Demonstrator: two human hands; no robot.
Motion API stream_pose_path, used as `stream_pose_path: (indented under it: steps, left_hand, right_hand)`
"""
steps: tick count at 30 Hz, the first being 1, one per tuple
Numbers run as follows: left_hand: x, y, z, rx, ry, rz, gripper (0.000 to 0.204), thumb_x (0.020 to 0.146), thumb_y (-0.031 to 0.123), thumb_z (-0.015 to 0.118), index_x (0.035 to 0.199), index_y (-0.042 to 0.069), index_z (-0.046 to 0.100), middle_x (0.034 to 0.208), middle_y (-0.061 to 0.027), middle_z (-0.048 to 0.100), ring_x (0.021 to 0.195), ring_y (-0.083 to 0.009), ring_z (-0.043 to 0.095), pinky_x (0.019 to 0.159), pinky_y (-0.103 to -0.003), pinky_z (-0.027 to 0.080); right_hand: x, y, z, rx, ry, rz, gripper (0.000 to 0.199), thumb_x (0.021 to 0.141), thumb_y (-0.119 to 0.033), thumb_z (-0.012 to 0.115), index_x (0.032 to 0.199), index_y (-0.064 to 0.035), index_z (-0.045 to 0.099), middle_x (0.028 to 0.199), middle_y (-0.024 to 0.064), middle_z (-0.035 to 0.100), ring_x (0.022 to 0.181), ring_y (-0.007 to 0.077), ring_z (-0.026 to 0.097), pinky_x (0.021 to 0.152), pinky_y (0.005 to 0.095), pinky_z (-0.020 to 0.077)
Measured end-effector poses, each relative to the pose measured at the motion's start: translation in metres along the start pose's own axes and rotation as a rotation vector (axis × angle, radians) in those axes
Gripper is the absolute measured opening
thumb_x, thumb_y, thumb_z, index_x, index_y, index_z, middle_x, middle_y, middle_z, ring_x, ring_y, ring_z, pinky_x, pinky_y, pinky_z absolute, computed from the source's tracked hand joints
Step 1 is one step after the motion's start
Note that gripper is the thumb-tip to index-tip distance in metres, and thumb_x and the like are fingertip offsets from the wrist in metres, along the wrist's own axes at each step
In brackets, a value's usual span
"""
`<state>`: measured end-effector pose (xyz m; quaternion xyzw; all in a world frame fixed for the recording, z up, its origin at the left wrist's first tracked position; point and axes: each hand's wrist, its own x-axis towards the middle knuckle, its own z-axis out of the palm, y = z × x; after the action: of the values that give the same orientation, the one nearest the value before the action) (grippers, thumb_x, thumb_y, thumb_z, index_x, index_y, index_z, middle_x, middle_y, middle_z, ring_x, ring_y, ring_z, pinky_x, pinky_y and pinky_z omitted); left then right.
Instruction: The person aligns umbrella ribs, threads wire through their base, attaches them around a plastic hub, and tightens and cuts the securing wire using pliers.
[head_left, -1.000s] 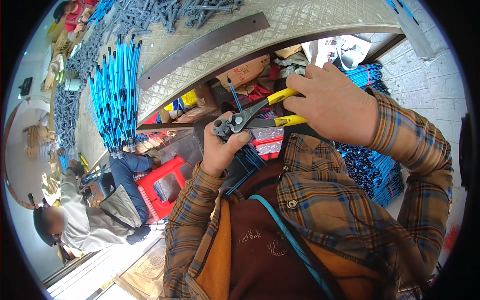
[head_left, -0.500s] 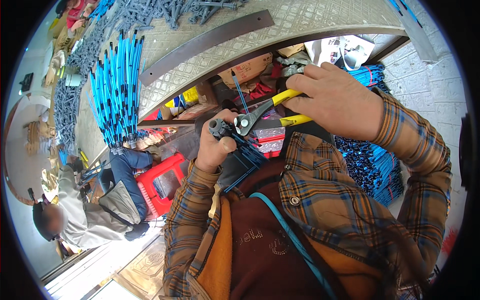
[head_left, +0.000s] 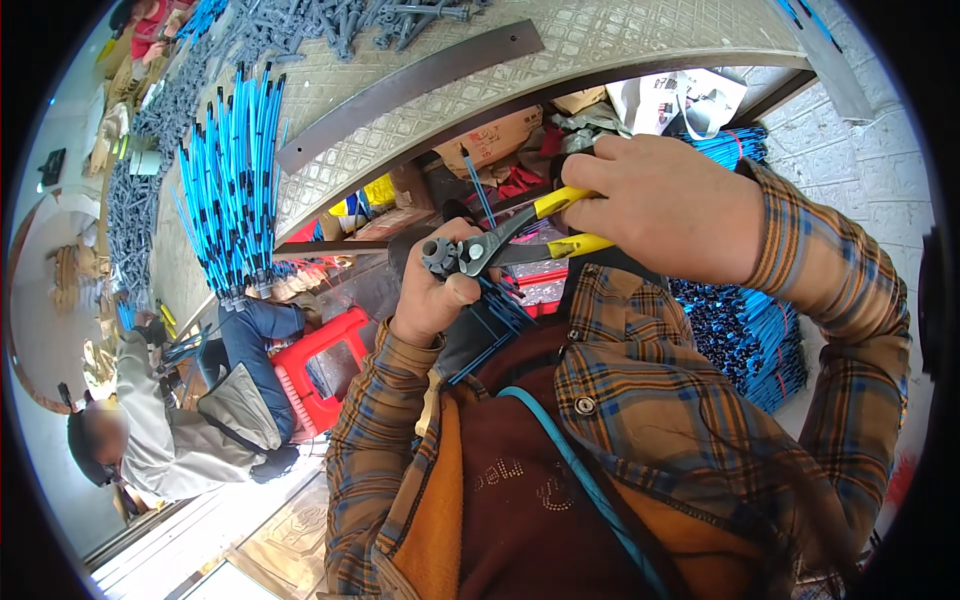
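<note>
My left hand [head_left: 428, 303] is closed round a grey plastic fitting [head_left: 437, 256], whose round ribbed end faces up. Thin blue wires [head_left: 486, 335] with dark tips hang below that hand. In my right hand [head_left: 680, 210] is a pair of pliers [head_left: 515, 232] with yellow grips and a dark metal head. The pliers' head lies right against the fitting, beside my left fingers. What sits between the jaws is hidden.
A bundle of blue wires [head_left: 232, 180] stands on the patterned table [head_left: 600, 45], near a flat metal strip [head_left: 410, 95] and grey fittings [head_left: 340, 20]. Tied blue bundles [head_left: 745, 335] lie at right. Another person [head_left: 190, 420] sits at left by a red stool [head_left: 322, 370].
The pliers have shifted a little left and down, bringing their head closer against the grey fitting. My right hand has moved slightly with them; my left hand stays nearly in place.
</note>
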<state>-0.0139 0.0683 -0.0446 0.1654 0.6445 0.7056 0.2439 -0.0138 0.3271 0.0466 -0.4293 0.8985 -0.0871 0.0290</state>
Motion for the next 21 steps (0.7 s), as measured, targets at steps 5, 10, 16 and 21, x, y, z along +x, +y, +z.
stream_pose_path:
  steps: [5, 10, 16, 21]
  left_hand:
    - [0.004, -0.001, -0.008, 0.028, -0.051, 0.001, 0.061, 0.059, 0.052, 0.077, 0.084, 0.0, 0.055, 0.077, -0.0021, 0.056, 0.072, -0.0086, 0.053, 0.065, -0.022, 0.042]
    - [0.004, 0.017, -0.006, -0.023, -0.149, -0.014, 0.036, 0.066, 0.027, 0.075, 0.083, 0.002, 0.056, 0.078, -0.002, 0.056, 0.075, -0.0087, 0.052, 0.068, -0.023, 0.042]
    - [-0.002, 0.01, -0.02, -0.068, -0.007, -0.026, 0.015, 0.071, 0.01, 0.068, 0.078, 0.003, 0.058, 0.079, -0.0028, 0.057, 0.077, -0.011, 0.054, 0.074, -0.028, 0.043]
    - [-0.011, 0.01, -0.021, -0.015, -0.026, 0.079, 0.013, 0.072, 0.01, 0.066, 0.078, 0.002, 0.058, 0.079, -0.0039, 0.058, 0.077, -0.0123, 0.054, 0.083, -0.031, 0.042]
  right_hand:
    - [0.009, 0.013, -0.004, 0.169, -0.123, -0.035, 0.023, 0.072, -0.013, 0.058, 0.094, -0.0098, 0.06, 0.09, 0.0066, 0.051, 0.081, 0.0252, 0.053, 0.068, 0.0359, 0.0459]
    - [0.007, 0.037, -0.004, 0.282, -0.136, -0.161, 0.023, 0.072, -0.014, 0.062, 0.094, -0.0088, 0.059, 0.087, 0.0094, 0.052, 0.08, 0.03, 0.054, 0.066, 0.0385, 0.0461]
    - [-0.038, 0.122, -0.009, 0.043, 0.344, 0.413, 0.025, 0.075, -0.023, 0.065, 0.092, -0.0049, 0.06, 0.09, 0.0153, 0.057, 0.082, 0.0343, 0.056, 0.071, 0.0406, 0.0465]
    - [-0.04, 0.155, -0.008, -0.265, 0.33, 0.57, 0.024, 0.072, -0.019, 0.065, 0.091, -0.0053, 0.06, 0.09, 0.0152, 0.056, 0.081, 0.0343, 0.055, 0.07, 0.0409, 0.0454]
